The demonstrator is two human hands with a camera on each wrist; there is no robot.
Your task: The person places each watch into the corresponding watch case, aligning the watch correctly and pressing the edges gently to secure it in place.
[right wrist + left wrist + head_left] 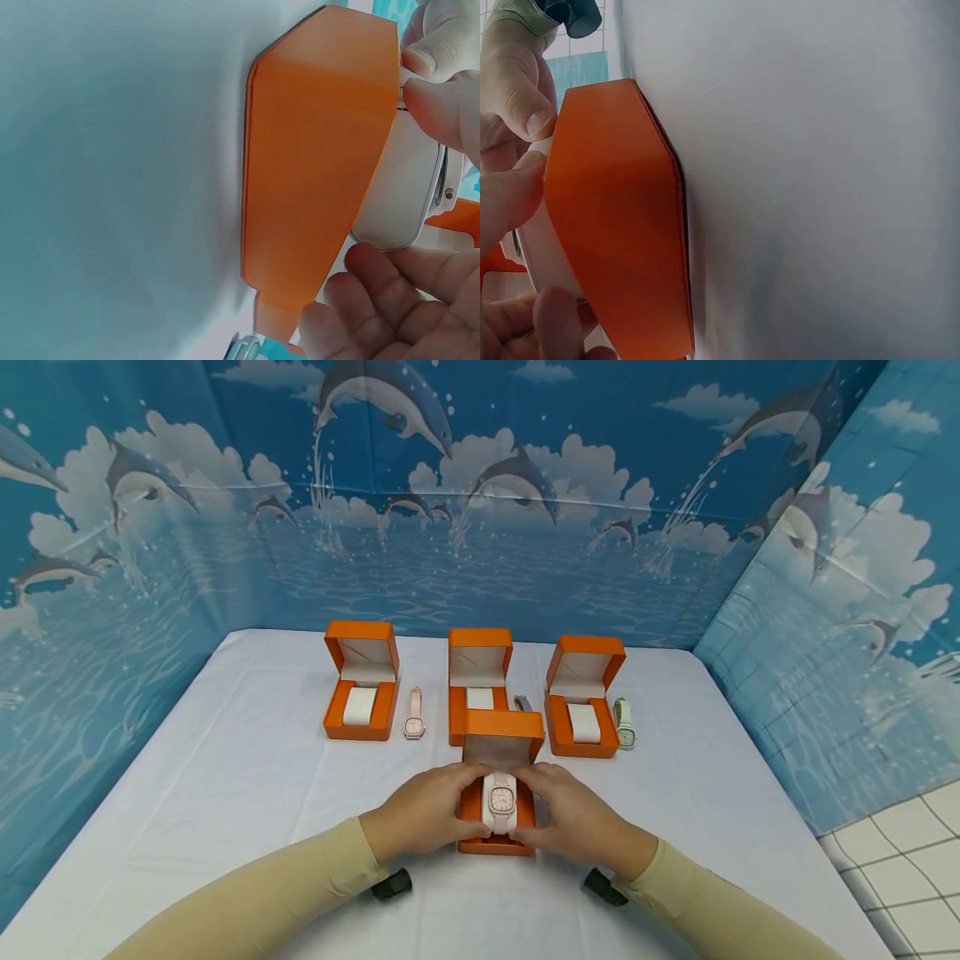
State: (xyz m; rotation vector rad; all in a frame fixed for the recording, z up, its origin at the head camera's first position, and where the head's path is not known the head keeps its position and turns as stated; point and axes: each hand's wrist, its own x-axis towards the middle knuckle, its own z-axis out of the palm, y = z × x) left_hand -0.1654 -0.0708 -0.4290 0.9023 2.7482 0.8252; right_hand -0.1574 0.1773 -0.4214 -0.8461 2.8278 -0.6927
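Observation:
A pink square-faced watch (502, 800) is wrapped around a white cushion (397, 180) at the nearest open orange watch box (502, 722). My left hand (423, 810) grips the cushion from the left, thumb at its near end and fingers at its far end. From the right, my right hand (585, 818) holds the same cushion in a matching way. In the right wrist view the cushion's side stands above the box wall, with the watch crown showing. The box's lower inside is mostly hidden by the cushion and hands.
Three more open orange boxes with white cushions stand behind: left (332, 710), middle (480, 637) and right (600, 647). A pink watch (414, 725), a partly hidden watch (522, 703) and a pale green watch (624, 727) lie beside them. A dolphin-print curtain (480, 568) borders the white table.

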